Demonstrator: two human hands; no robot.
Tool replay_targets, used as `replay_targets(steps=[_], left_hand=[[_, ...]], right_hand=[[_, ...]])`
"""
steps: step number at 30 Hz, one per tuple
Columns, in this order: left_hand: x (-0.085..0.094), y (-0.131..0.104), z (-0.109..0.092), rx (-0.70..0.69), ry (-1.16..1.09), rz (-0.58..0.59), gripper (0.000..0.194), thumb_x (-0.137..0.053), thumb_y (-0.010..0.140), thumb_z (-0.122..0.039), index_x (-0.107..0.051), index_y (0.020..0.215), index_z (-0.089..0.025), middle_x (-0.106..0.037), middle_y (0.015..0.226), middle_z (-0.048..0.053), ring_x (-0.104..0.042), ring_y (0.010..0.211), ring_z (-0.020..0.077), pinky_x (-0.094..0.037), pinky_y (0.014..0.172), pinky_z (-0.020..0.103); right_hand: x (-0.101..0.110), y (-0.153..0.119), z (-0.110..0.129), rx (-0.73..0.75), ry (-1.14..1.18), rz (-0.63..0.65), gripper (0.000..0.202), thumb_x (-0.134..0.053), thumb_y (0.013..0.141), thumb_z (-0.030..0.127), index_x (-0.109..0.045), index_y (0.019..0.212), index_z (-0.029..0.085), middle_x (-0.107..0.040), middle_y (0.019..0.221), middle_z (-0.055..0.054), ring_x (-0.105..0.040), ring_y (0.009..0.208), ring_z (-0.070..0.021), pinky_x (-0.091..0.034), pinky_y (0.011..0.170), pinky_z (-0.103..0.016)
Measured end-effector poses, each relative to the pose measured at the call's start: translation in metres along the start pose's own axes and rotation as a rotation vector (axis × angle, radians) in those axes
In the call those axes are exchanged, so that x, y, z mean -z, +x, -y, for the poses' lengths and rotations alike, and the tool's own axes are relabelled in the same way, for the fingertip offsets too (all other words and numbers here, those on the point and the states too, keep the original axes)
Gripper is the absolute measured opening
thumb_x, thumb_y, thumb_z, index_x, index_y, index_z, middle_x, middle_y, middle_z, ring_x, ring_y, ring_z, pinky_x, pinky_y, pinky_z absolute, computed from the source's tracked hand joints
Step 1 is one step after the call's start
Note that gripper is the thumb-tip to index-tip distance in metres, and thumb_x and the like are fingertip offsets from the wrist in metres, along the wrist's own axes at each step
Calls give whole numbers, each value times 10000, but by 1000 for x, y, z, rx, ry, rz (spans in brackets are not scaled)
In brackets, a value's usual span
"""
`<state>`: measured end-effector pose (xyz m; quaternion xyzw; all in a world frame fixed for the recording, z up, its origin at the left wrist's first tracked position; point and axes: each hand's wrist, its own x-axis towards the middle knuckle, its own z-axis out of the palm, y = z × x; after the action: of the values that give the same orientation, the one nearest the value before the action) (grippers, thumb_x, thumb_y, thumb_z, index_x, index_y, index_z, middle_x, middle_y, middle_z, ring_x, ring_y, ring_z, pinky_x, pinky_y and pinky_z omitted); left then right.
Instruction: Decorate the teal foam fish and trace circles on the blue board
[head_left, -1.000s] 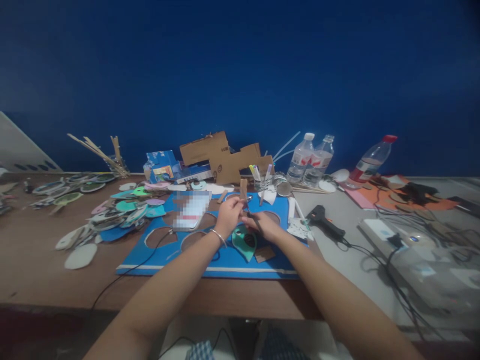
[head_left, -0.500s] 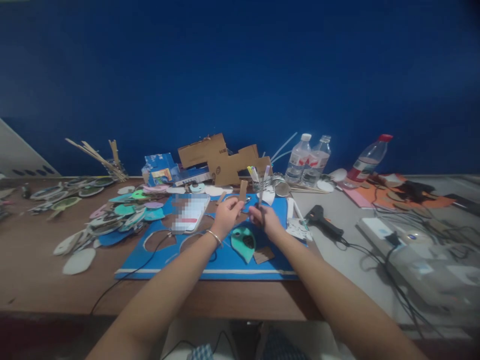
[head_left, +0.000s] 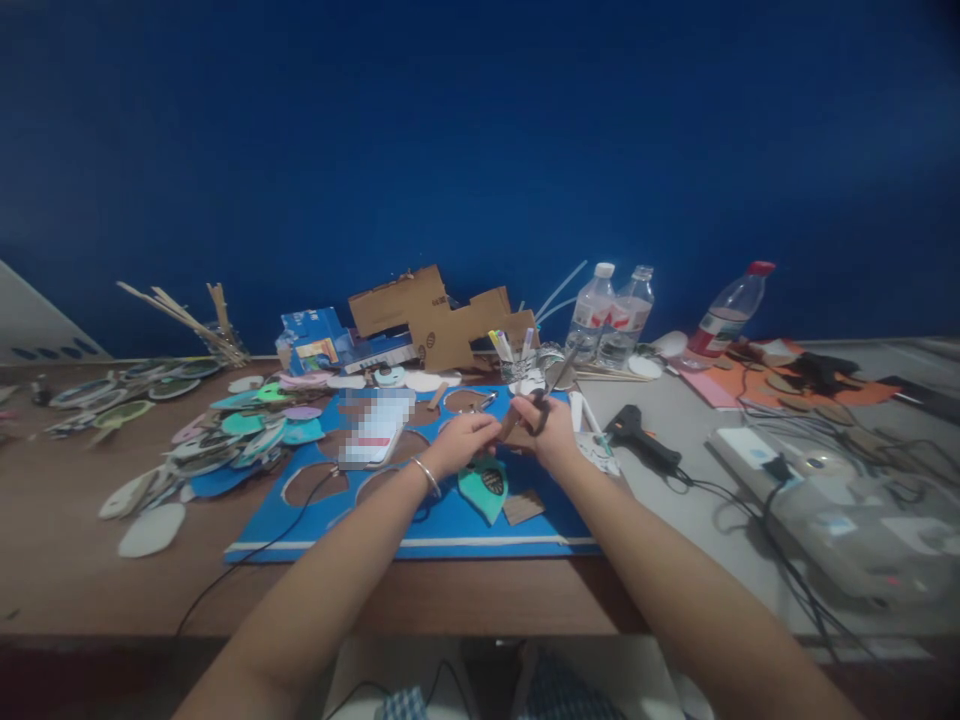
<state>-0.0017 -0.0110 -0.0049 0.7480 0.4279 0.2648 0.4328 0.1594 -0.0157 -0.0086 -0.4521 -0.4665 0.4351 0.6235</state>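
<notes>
Over the blue board (head_left: 442,530) with round cut-outs, my two hands are close together. My left hand (head_left: 459,445) is closed on a small brown cardboard piece (head_left: 511,428), which spans the gap to my right fingers. A pair of scissors (head_left: 559,375) is in my closed right hand (head_left: 556,432), its blades pointing up and away. My right fingertips appear to touch the cardboard too. Just below my hands lie a teal cut-out (head_left: 480,500) with a dark patch and a brown cardboard square (head_left: 523,507). Left of my left hand is a phone (head_left: 386,425).
A pile of cut-out shapes (head_left: 244,425) covers the left side. Behind the board stand cardboard offcuts (head_left: 450,340), a cup of markers (head_left: 516,365) and clear bottles (head_left: 592,310). To the right are a glue gun (head_left: 641,440), a power strip (head_left: 750,465) and loose cables.
The cardboard piece went from upright in my left hand to lying between both hands. My right hand rose, and the scissors tipped over to the right. The view shifted slightly.
</notes>
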Motion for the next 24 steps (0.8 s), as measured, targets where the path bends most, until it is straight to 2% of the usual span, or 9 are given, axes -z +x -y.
replay_targets(steps=[7, 10, 12, 14, 16, 19, 24], left_hand=[[1, -3, -7, -86, 140, 12, 345, -429, 804, -404, -493, 570, -158, -496, 514, -23, -437, 513, 96, -331, 509, 212], [1, -2, -8, -114, 130, -125, 345, -424, 810, -394, -476, 560, -162, -473, 512, -26, -432, 524, 102, -337, 523, 221], [3, -1, -7, -122, 67, -279, 340, -412, 820, -401, -474, 581, -167, -452, 509, -30, -425, 519, 105, -339, 522, 227], [5, 0, -4, -120, 0, -423, 345, -398, 830, -412, -463, 590, -172, -428, 499, -34, -411, 503, 104, -335, 513, 228], [7, 2, -1, -117, -37, -509, 354, -391, 836, -416, -454, 584, -175, -413, 492, -35, -399, 493, 101, -330, 507, 227], [7, 3, 2, -118, -66, -537, 337, -397, 836, -403, -463, 596, -175, -423, 501, -33, -405, 499, 100, -336, 512, 224], [4, 2, 0, -91, -75, -512, 304, -403, 832, -383, -479, 625, -173, -438, 506, -36, -411, 479, 94, -337, 502, 222]], right_hand=[[-1, 1, -3, -18, 28, 20, 313, -685, 598, 411, -513, 550, 154, -429, 450, 47, -357, 431, -72, -279, 438, -222], [-1, 2, -6, -22, -2, 51, 340, -661, 616, 466, -524, 588, 156, -446, 478, 40, -354, 428, -72, -274, 428, -221], [-1, 2, -7, -68, -67, 165, 367, -606, 661, 516, -531, 615, 160, -442, 475, 41, -354, 418, -75, -270, 421, -220], [-2, -1, -8, -109, -191, 354, 389, -576, 684, 538, -538, 618, 158, -460, 480, 32, -377, 425, -82, -277, 429, -218], [-4, -5, -8, -120, -334, 535, 391, -585, 686, 534, -556, 624, 149, -516, 519, 12, -429, 464, -96, -303, 460, -218], [-7, -10, -6, -109, -466, 669, 400, -590, 692, 533, -581, 630, 138, -566, 557, -7, -485, 512, -119, -337, 502, -222], [-8, -12, -6, -88, -470, 676, 432, -550, 718, 560, -590, 633, 139, -576, 551, -17, -503, 519, -134, -347, 503, -227]])
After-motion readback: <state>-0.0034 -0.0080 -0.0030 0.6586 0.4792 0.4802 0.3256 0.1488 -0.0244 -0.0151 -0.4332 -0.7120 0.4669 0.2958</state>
